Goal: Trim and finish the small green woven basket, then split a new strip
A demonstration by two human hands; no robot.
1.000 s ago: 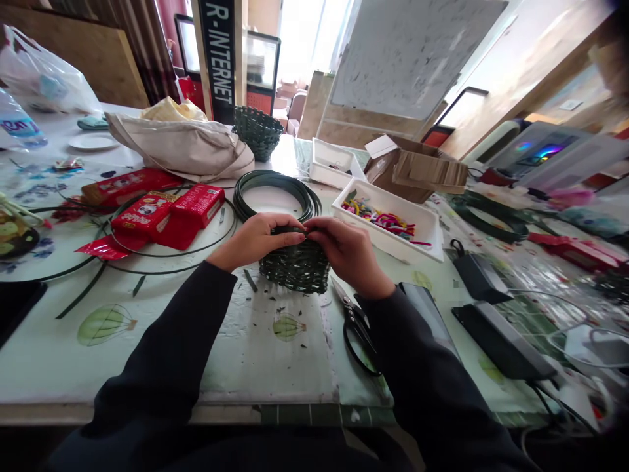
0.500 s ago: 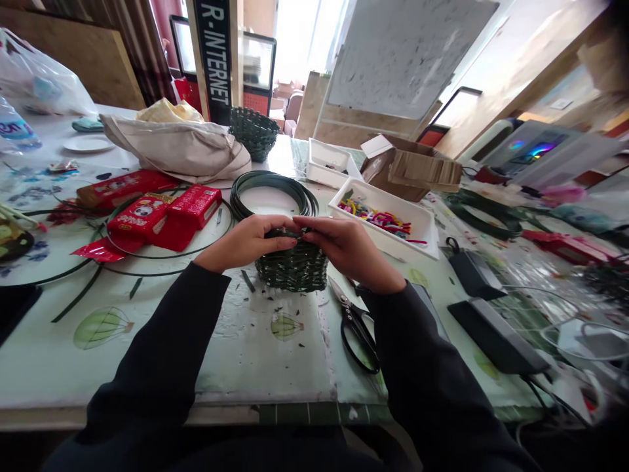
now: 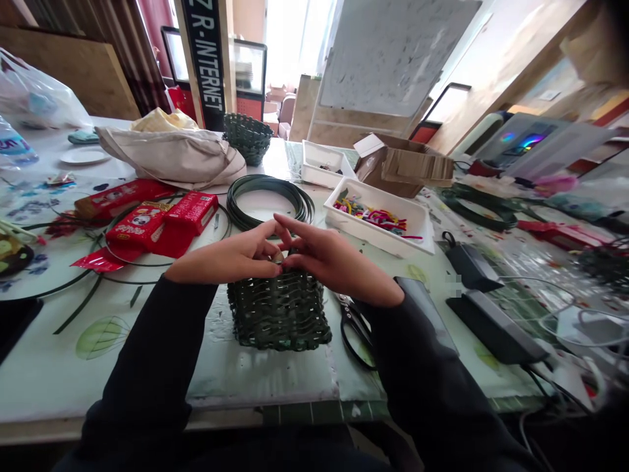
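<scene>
A dark green woven basket [image 3: 280,313] stands on the table right in front of me. At its top edge my left hand [image 3: 236,255] has its thumb and fingers closed on the rim. From the other side my right hand [image 3: 334,259] pinches the same edge, its thumb almost meeting the left one. The fingers cover most of the rim, so what exactly lies between them is hidden. Black-handled scissors [image 3: 354,333] lie to the right of the basket, partly under my right forearm. Behind the hands rests a coil of dark green strips [image 3: 234,204].
Red boxes [image 3: 189,219] and loose strips lie at the left. A white tray of colourful pieces [image 3: 413,241], a cardboard box [image 3: 417,172] and dark adapters with cables [image 3: 496,328] occupy the right. A second woven basket [image 3: 248,139] stands behind, beside a cloth bag [image 3: 171,157].
The basket has come nearer to me and shows more of its side. Both hands have moved with it, keeping to its rim. The view has shifted slightly.
</scene>
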